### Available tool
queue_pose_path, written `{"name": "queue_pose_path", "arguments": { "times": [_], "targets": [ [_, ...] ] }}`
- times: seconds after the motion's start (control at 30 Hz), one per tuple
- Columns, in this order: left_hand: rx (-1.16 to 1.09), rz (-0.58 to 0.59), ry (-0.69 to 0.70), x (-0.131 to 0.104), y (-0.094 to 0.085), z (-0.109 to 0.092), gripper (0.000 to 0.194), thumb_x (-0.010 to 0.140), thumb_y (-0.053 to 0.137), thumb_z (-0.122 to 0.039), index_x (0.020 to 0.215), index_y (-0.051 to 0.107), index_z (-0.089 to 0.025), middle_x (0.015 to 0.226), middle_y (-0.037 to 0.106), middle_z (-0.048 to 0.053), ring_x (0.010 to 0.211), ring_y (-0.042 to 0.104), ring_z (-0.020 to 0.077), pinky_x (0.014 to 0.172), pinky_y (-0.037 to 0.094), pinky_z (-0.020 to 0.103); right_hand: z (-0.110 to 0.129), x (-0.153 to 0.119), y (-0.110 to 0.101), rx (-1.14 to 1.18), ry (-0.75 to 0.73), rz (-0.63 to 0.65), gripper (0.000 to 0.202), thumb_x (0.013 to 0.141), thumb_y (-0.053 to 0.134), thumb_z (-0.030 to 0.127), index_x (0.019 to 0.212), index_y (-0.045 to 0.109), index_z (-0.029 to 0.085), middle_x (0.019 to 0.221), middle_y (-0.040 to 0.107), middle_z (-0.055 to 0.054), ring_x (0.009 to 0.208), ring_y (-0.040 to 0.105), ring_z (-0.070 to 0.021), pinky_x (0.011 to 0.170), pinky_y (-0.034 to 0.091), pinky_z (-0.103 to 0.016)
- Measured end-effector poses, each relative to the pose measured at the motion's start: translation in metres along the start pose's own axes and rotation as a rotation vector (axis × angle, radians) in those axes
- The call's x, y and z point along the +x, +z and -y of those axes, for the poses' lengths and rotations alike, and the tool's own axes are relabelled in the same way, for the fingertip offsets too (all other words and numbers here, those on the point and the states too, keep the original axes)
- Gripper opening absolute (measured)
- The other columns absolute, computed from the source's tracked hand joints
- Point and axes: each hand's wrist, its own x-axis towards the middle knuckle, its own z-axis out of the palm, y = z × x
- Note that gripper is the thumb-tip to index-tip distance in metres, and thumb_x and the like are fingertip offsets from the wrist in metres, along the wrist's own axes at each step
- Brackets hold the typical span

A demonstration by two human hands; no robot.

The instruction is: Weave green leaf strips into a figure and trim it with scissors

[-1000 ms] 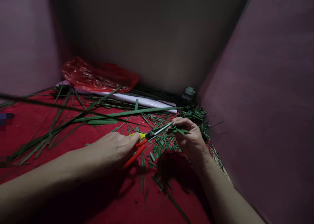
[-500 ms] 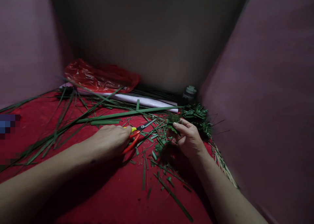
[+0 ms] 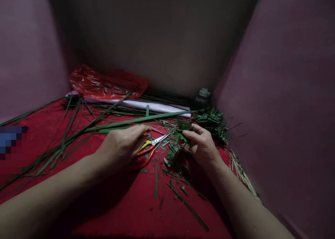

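Observation:
My left hand (image 3: pixel 123 144) holds a pair of scissors (image 3: pixel 156 141) with red and yellow handles by its loops, the index finger lifted off. Their blades look closed, pointing right towards my right hand. My right hand (image 3: pixel 205 144) pinches a small folded green leaf piece (image 3: pixel 184 126) between thumb and fingers; its lower part blends into the cuttings behind it. Beneath and between the hands, chopped green leaf scraps (image 3: pixel 172 151) lie scattered on the red cloth (image 3: pixel 112 207).
Long green leaf strips (image 3: pixel 138 119) lie across the cloth. Behind them are a white roll (image 3: pixel 159 108), a crumpled red plastic bag (image 3: pixel 104 83) and a bottle (image 3: pixel 203 96). Finished-looking green leaf pieces (image 3: pixel 209 117) and pale stalks (image 3: pixel 242 174) lie along the right wall (image 3: pixel 288 110).
My left hand has turned, its fingers lifting from the handles, and the scissors have swung slightly right and down. The right hand keeps the leaf piece nearly in place.

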Motion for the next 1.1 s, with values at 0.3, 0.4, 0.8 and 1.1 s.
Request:
{"name": "queue_pose_path", "arguments": {
  "times": [0.3, 0.4, 0.8, 1.1],
  "targets": [
    [0.205, -0.166, 0.041, 0.006, -0.010, -0.003, 0.023, 0.085, 0.043, -0.029, 0.091, 0.063, -0.020, 0.081, 0.053, 0.006, 0.074, 0.047, 0.0175, 0.065, 0.038, 0.032, -0.002, -0.002, 0.002, 0.047, 0.166, -0.043, 0.026, 0.054, 0.072, 0.013, 0.069, 0.051, 0.016, 0.059, 0.056, 0.003, 0.051, 0.055, -0.0114, 0.047, 0.048, -0.026],
    [0.194, -0.117, 0.054, 0.007, -0.009, -0.004, 0.025, 0.086, 0.040, -0.027, 0.082, 0.063, -0.020, 0.080, 0.053, 0.005, 0.074, 0.045, 0.0169, 0.066, 0.036, 0.031, -0.004, -0.002, 0.002, 0.040, 0.157, -0.008, 0.026, 0.055, 0.071, 0.013, 0.069, 0.050, 0.017, 0.057, 0.055, 0.004, 0.048, 0.055, -0.0116, 0.045, 0.047, -0.025],
    [0.111, -0.031, 0.071, 0.005, 0.000, 0.000, 0.021, 0.087, 0.040, -0.026, 0.085, 0.058, -0.017, 0.082, 0.054, 0.005, 0.074, 0.047, 0.0152, 0.069, 0.039, 0.028, -0.002, -0.002, 0.001, 0.049, 0.213, 0.162, 0.022, 0.063, 0.060, 0.017, 0.086, 0.061, 0.016, 0.064, 0.062, 0.000, 0.044, 0.053, -0.0122, 0.041, 0.043, -0.026],
    [0.107, 0.011, 0.057, 0.005, 0.000, -0.006, 0.021, 0.088, 0.039, -0.027, 0.082, 0.056, -0.016, 0.080, 0.054, 0.004, 0.074, 0.049, 0.0157, 0.070, 0.039, 0.028, -0.003, -0.001, -0.001, 0.119, 0.252, 0.135, 0.024, 0.064, 0.060, 0.018, 0.088, 0.061, 0.017, 0.059, 0.060, 0.000, 0.047, 0.054, -0.0142, 0.041, 0.043, -0.027]
  ]
}}
